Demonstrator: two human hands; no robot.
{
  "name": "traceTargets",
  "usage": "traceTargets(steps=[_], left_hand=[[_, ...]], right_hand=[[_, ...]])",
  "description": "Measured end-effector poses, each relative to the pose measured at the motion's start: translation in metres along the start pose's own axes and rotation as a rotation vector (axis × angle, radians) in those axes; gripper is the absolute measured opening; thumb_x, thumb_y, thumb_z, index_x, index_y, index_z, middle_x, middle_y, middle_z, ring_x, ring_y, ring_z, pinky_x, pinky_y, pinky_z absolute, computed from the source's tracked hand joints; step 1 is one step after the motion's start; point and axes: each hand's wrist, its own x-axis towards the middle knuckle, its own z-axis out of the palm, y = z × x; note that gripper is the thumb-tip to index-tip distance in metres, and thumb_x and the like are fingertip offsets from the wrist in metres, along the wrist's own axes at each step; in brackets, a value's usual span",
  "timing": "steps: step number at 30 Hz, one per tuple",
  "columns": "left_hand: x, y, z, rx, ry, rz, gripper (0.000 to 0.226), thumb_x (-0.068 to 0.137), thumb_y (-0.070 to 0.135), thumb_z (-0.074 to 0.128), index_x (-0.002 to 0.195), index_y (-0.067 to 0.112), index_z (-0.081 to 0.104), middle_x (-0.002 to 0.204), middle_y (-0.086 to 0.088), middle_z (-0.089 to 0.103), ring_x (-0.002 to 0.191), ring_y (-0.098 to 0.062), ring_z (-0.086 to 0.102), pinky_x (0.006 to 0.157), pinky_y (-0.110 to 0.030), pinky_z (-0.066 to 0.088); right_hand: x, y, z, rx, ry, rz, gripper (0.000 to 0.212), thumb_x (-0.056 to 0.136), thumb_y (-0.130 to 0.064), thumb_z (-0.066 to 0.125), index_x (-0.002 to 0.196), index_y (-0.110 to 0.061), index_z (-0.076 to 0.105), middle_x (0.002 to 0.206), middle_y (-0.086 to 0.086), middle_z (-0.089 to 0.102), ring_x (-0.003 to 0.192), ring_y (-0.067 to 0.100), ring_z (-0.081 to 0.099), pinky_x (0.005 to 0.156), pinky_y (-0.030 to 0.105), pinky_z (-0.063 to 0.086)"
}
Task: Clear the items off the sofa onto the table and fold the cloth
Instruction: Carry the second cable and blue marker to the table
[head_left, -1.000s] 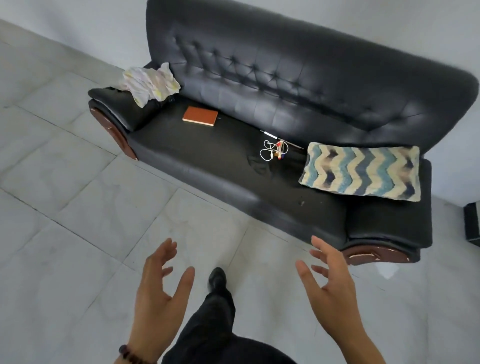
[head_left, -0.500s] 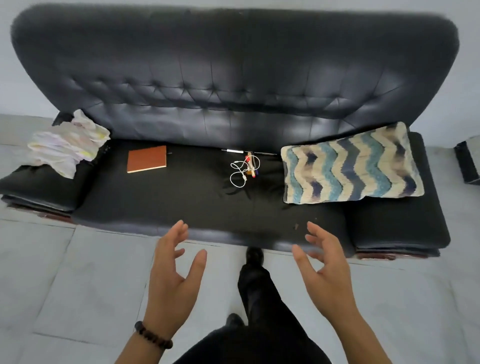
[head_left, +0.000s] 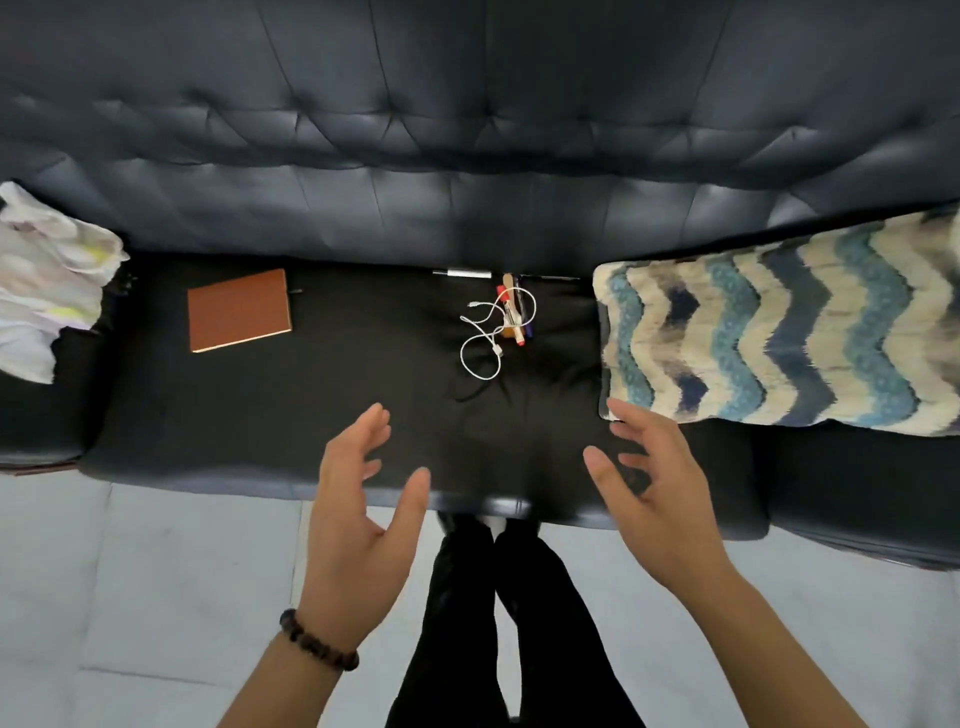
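A black leather sofa (head_left: 363, 405) fills the view. On its seat lie a brown notebook (head_left: 239, 310) at the left, a coiled white cable (head_left: 485, 335) with a few pens (head_left: 514, 317) in the middle, and a silver pen (head_left: 467, 272) against the backrest. A crumpled white cloth (head_left: 47, 275) is draped over the left armrest. My left hand (head_left: 363, 525) and my right hand (head_left: 654, 499) hover open over the seat's front edge, below the cable, holding nothing.
A zigzag-patterned cushion (head_left: 784, 332) in blue and cream lies on the right of the seat, close to my right hand. Grey floor tiles (head_left: 156, 582) run in front of the sofa. My dark-trousered legs (head_left: 483, 623) stand against its front.
The view has closed in on the sofa and squared up to it. Both hands have moved forward from over the floor to over the seat's front edge, still open.
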Motion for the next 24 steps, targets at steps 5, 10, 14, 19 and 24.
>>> traceTargets(steps=[5,10,14,19,24], left_hand=[[0.070,-0.092,0.072,-0.055,-0.058,-0.063,0.053,0.091,0.027,0.062,0.139,0.026,0.040,0.133,0.013,0.050,0.126,-0.009,0.050,0.099,-0.022,0.044],[0.139,-0.201,0.166,-0.065,-0.102,-0.112,0.059,0.087,0.030,0.061,0.141,0.024,0.038,0.134,0.012,0.047,0.126,-0.003,0.048,0.101,-0.028,0.046],[0.201,-0.266,0.244,0.127,-0.117,-0.011,0.067,0.086,0.034,0.067,0.143,0.017,0.038,0.144,0.000,0.037,0.134,-0.015,0.040,0.104,-0.042,0.044],[0.267,-0.311,0.307,0.858,-0.320,0.236,0.085,0.080,0.069,0.048,0.151,0.029,0.025,0.161,-0.013,0.009,0.147,-0.038,0.003,0.113,-0.063,0.010],[0.285,-0.347,0.277,1.018,-0.185,0.175,0.048,0.091,0.043,0.046,0.130,0.017,0.053,0.127,-0.014,0.050,0.127,-0.036,0.039,0.108,-0.061,0.023]], right_hand=[[0.083,0.070,0.063,-0.047,-0.013,0.044,0.044,0.092,-0.032,0.064,0.134,-0.037,0.049,0.127,-0.028,0.047,0.121,0.000,0.052,0.090,0.016,0.045],[0.169,0.166,0.136,-0.089,-0.025,0.045,0.047,0.093,-0.035,0.061,0.137,-0.034,0.046,0.130,-0.018,0.048,0.120,-0.002,0.052,0.091,0.016,0.047],[0.251,0.226,0.191,-0.234,-0.027,0.060,0.047,0.095,-0.033,0.060,0.139,-0.028,0.047,0.132,-0.007,0.047,0.108,0.003,0.055,0.088,0.029,0.050],[0.338,0.254,0.231,-0.249,0.110,0.159,0.044,0.098,-0.023,0.052,0.141,-0.020,0.045,0.139,0.007,0.046,0.116,0.023,0.057,0.093,0.027,0.041],[0.366,0.262,0.245,-0.234,0.072,0.276,0.052,0.100,-0.034,0.051,0.147,-0.015,0.039,0.140,0.011,0.049,0.124,0.025,0.052,0.100,0.032,0.040]])
